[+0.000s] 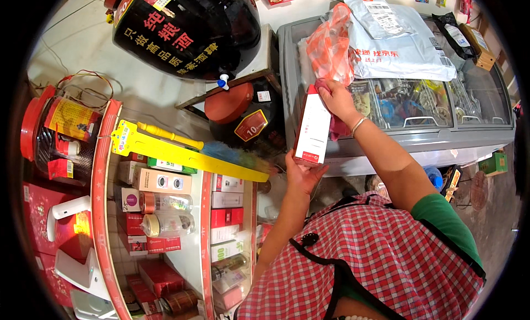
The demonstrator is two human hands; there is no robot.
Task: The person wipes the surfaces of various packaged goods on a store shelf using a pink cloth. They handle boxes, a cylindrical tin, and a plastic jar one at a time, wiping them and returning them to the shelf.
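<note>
White-and-red box (313,129), long, shut-looking, pinned between both hands. Gripped at near end by left grip (302,179): thumb (289,159) up along left edge, fingers (320,170) reaching under bottom end, partly hidden. At far end, right grip (339,102) closed on bunched dark pink cloth (338,129), pressed to box's upper right edge. Hangs in midair, by the look of it, at front left corner of chest freezer (389,136); cannot tell touching or apart.

Progress: reads as mid-handling. Done: box in hand, steadied at both ends, cloth against it. Not yet done: setting down, letting go. Cannot tell how much of the surface counts as finished; underside out of sight. More boxes (226,216) on display shelf (207,237), none in hand.

Pose: left forearm (279,240) nearly straight up from below, palm turned toward box. Right forearm (389,154) slanting in from lower right, elbow bent, wrist with bangle (359,125) angled down-left, back of hand showing.

Further out: checked plastic bag (330,46) and grey parcels (397,69) on freezer top, just beyond right grip. Yellow-handled duster (171,136) left of box, above shelf. Black jar (187,35) farther off, upper left.
</note>
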